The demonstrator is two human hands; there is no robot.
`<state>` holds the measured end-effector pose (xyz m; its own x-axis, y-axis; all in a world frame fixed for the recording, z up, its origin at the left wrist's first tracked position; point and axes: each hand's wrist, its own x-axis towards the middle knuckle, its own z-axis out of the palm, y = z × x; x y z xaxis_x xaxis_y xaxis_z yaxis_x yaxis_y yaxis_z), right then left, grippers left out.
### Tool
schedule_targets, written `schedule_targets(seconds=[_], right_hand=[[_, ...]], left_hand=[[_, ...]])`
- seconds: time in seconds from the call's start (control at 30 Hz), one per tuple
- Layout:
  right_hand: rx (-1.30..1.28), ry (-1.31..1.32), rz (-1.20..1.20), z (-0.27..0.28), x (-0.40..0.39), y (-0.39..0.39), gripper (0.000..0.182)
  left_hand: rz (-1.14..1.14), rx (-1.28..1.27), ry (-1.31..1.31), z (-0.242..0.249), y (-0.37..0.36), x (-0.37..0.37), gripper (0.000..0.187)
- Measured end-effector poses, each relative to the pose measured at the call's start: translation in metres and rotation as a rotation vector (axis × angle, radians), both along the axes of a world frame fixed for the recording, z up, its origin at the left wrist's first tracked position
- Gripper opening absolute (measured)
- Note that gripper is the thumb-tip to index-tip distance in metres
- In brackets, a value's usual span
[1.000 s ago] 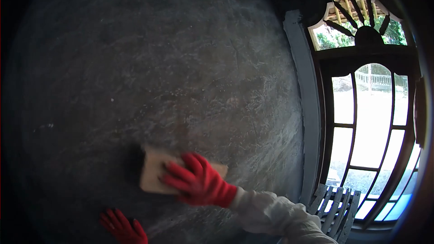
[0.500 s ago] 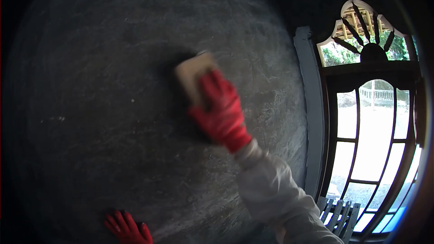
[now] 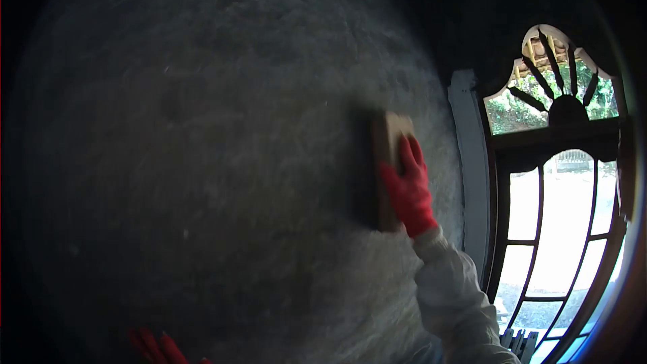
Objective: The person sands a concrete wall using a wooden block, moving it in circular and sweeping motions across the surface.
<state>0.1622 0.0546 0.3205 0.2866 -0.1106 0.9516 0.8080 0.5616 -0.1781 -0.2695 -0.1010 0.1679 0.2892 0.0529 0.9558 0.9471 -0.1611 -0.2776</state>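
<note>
My right hand (image 3: 412, 185), in a red glove, is closed on a wooden float (image 3: 389, 136), a tan rectangular block that stands nearly upright against the grey wall (image 3: 222, 162). The thumb lies along the float's left side, and the fingers point up over its face. Its grip side is hidden by the glove. At the bottom edge, my left hand (image 3: 160, 349), also red-gloved, shows only its fingers, stretched and apart, at the wall with nothing in them. The wall's surface is mottled and somewhat blurred.
A pale vertical strip (image 3: 470, 182) edges the wall on the right. Beyond it is a dark-framed window (image 3: 497, 246) with bright daylight and a carved fan-shaped top (image 3: 566, 109). A slatted wooden piece (image 3: 519, 342) stands low at the right.
My right hand has moved the float right and slightly down along the wall, turning it from tilted to nearly upright. The view has shifted, and my left hand appears lower and further left.
</note>
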Motion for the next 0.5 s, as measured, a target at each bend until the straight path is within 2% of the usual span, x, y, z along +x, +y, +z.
schedule_targets(seconds=[0.07,0.13,0.17,0.2,0.23,0.27,0.3,0.33,0.37,0.4,0.43,0.47,0.5], right_hand=[[0.107,-0.111,-0.039,0.089,-0.023,0.000,0.070],[0.202,-0.340,-0.047,0.117,-0.073,-0.035,0.069],[0.108,-0.462,-0.049,0.113,-0.094,-0.062,0.069],[-0.105,-0.546,-0.001,0.093,-0.107,-0.074,0.071],[-0.114,-0.646,0.042,0.057,-0.115,-0.071,0.071],[-0.009,-0.767,-0.104,0.014,-0.112,-0.065,0.073],[0.014,-0.821,0.056,-0.008,-0.098,-0.072,0.064],[-0.056,-0.669,0.113,-0.040,-0.079,-0.063,0.064],[-0.125,-0.379,0.029,-0.071,-0.061,-0.050,0.061],[-0.212,-0.296,-0.015,-0.080,-0.026,-0.034,0.078],[-0.268,-0.002,-0.042,-0.077,-0.008,-0.029,0.083],[-0.453,0.259,-0.054,-0.077,0.016,-0.009,0.081],[-0.484,0.563,0.087,-0.048,0.034,0.001,0.077]], left_hand=[[-0.068,-0.029,-0.066,0.049,0.014,0.026,0.065],[-0.127,-0.009,-0.086,0.101,0.023,0.056,0.065],[-0.171,0.010,-0.119,0.125,0.025,0.070,0.065],[-0.180,0.005,-0.104,0.148,0.024,0.082,0.065],[-0.222,0.016,-0.144,0.170,0.025,0.094,0.064],[-0.259,0.032,-0.184,0.191,0.027,0.102,0.062],[-0.268,0.037,-0.203,0.211,0.027,0.106,0.062],[-0.266,0.031,-0.206,0.229,0.027,0.111,0.061],[-0.258,0.025,-0.214,0.247,0.026,0.114,0.061],[-0.252,0.022,-0.214,0.264,0.024,0.116,0.060],[-0.238,0.015,-0.208,0.282,0.023,0.115,0.060],[-0.221,0.003,-0.198,0.300,0.021,0.114,0.060],[-0.209,-0.013,-0.190,0.318,0.020,0.116,0.059]])
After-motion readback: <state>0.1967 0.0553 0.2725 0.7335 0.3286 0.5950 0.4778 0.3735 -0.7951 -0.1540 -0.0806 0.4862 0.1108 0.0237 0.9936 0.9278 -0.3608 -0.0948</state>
